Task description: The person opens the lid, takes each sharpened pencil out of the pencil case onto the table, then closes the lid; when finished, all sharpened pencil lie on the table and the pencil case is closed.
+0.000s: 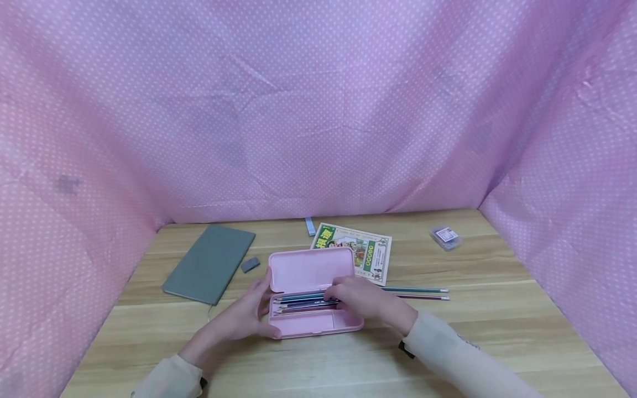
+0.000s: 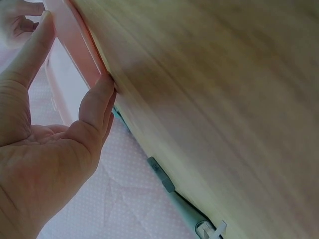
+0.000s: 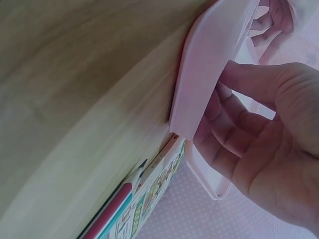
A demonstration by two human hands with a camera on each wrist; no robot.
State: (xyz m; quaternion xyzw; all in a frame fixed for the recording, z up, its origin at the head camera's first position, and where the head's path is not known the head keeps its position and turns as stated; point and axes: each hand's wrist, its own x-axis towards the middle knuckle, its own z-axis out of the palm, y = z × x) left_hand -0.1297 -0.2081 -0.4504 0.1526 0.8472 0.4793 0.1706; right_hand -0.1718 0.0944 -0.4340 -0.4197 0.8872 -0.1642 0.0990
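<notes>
A pink pencil case [image 1: 308, 327] lies open on the table, its lid [image 1: 308, 269] tipped back. Several pencils [image 1: 297, 304] lie lengthwise inside it. My left hand [image 1: 244, 316] grips the case's left end, thumb at the front edge and fingers at the back; the left wrist view shows this hand [image 2: 50, 154] spanning the pink end wall [image 2: 82, 42]. Over the case's right half, my right hand [image 1: 362, 299] curls its fingers about the right ends of the pencils. In the right wrist view those fingers [image 3: 234, 124] dip inside the rim, where their tips are hidden.
Two pencils, one teal [image 1: 415, 289] and one dark red [image 1: 423, 297], lie right of the case. Behind it are a colourful printed booklet [image 1: 376, 254] and a light-blue strip [image 1: 310, 226]. A grey eraser [image 1: 250, 265] and green notebook [image 1: 211, 265] lie left, a small clear box [image 1: 445, 237] far right.
</notes>
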